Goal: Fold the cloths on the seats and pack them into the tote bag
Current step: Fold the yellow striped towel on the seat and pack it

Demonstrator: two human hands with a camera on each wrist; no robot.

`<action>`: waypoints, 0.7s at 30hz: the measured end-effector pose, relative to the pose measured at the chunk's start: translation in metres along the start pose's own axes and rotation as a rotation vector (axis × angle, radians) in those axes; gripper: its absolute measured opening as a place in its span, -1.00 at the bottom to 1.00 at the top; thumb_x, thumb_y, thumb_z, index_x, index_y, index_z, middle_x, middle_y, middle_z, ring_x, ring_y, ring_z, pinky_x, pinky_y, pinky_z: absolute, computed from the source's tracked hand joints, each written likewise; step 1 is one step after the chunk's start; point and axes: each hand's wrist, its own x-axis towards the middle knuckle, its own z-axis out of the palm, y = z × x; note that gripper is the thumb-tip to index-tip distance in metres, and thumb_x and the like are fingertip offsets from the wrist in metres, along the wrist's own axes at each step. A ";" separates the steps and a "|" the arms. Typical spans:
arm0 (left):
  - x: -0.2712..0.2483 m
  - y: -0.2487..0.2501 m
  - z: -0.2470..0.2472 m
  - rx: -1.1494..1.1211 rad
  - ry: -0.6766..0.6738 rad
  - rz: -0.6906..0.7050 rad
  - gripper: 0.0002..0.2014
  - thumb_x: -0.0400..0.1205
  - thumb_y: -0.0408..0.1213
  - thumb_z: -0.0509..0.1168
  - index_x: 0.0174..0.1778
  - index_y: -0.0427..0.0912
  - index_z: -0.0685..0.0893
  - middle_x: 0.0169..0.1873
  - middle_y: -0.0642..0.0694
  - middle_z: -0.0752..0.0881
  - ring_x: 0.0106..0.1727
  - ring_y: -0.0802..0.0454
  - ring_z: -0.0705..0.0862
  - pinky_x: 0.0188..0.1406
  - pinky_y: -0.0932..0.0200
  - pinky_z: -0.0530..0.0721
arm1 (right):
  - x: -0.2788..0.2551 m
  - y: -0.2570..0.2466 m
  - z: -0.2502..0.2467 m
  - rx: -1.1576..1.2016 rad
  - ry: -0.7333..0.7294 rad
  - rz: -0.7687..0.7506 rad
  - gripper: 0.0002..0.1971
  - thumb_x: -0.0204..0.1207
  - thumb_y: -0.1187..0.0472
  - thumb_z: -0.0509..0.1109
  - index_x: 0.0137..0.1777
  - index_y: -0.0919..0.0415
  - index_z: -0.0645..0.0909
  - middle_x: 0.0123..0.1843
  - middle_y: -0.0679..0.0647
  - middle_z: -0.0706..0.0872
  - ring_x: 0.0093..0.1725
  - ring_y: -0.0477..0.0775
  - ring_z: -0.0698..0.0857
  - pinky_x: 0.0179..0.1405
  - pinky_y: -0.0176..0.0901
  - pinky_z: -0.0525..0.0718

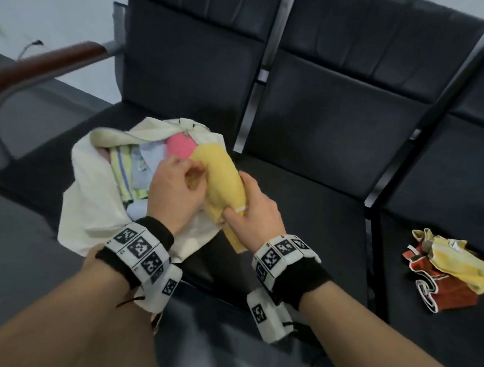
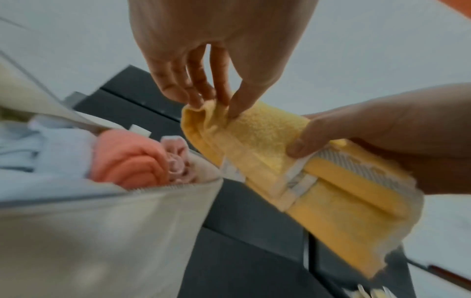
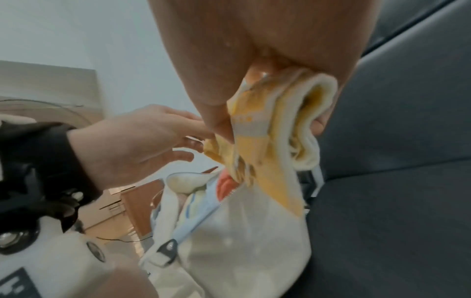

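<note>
Both hands on the folded yellow cloth (image 1: 226,182), mid-frame in the head view. Right hand (image 1: 254,213) fingers (image 2: 303,145) curled round its near end, thumb clamping the white label strip; left hand (image 1: 176,189) fingers (image 2: 201,94) pinching the far folded edge, thumb and fingertips closed on the terry. Yellow cloth is held tilted, its far end over the open mouth of the cream tote bag (image 1: 86,205), its near end hanging past the bag's right edge above the seat. Left wrist view: the cloth runs diagonally from centre to lower right, folded layers visible at the right hand's end. Tote bag lies slumped on the left black seat (image 1: 305,218), centre-left of the head frame, zip edge open. Inside it: a rolled pink cloth (image 1: 181,145) at the upper end, a light blue cloth (image 1: 152,153) beside it, a green-striped cloth (image 1: 124,173) along the left. Lower right of the head frame, on the right-hand seat: a crumpled pile, a pale yellow cloth (image 1: 459,261) lying on a red cloth (image 1: 445,292) with white trim, well apart from the bag. Wooden armrest (image 1: 40,63) at upper left.
</note>
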 end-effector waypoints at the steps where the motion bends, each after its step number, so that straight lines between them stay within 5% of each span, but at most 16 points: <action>1: 0.006 -0.005 -0.008 -0.013 -0.008 -0.044 -0.82 0.63 -0.20 0.39 0.09 -0.14 0.79 -0.15 -0.01 0.65 -0.14 0.06 0.61 -0.01 0.13 0.58 | 0.010 -0.012 0.006 0.010 -0.008 -0.017 -0.23 0.42 0.03 0.40 0.62 -0.19 0.17 0.18 0.14 0.64 0.14 0.22 0.64 0.14 0.08 0.65; 6: 0.034 -0.030 -0.030 -0.074 -0.147 -0.286 -0.55 0.71 -0.05 0.27 0.43 -0.25 0.59 0.06 -0.08 0.70 0.13 -0.06 0.65 0.12 0.11 0.53 | 0.063 -0.060 0.058 0.035 -0.009 -0.090 -0.28 0.57 0.02 0.36 0.69 -0.03 0.14 0.50 0.17 0.51 0.44 0.21 0.51 0.36 -0.02 0.49; 10: 0.057 -0.069 -0.034 -0.009 -0.240 -0.415 -0.61 0.70 0.00 0.26 0.16 -0.31 0.60 0.06 -0.26 0.71 0.16 -0.26 0.65 0.06 0.00 0.53 | 0.093 -0.078 0.107 -0.004 -0.094 -0.076 -0.32 0.62 0.08 0.30 0.69 0.00 0.13 0.25 0.23 0.67 0.19 0.25 0.67 0.10 -0.05 0.62; 15: 0.077 -0.112 -0.033 0.231 -0.484 -0.458 -0.58 0.70 -0.06 0.25 0.26 -0.39 0.59 0.15 -0.36 0.71 0.17 -0.30 0.66 0.03 0.02 0.55 | 0.106 -0.076 0.145 -0.138 -0.210 -0.091 -0.31 0.58 0.08 0.28 0.68 0.02 0.10 0.10 0.25 0.68 0.09 0.30 0.70 -0.09 -0.02 0.64; 21: 0.078 -0.126 -0.031 0.253 -0.561 -0.504 -0.64 0.74 -0.12 0.21 0.24 -0.37 0.60 0.13 -0.33 0.71 0.11 -0.25 0.67 -0.04 0.06 0.53 | 0.114 -0.076 0.152 -0.263 -0.288 -0.125 -0.31 0.57 0.02 0.29 0.66 0.04 0.12 0.10 0.27 0.66 0.09 0.33 0.68 -0.20 -0.05 0.47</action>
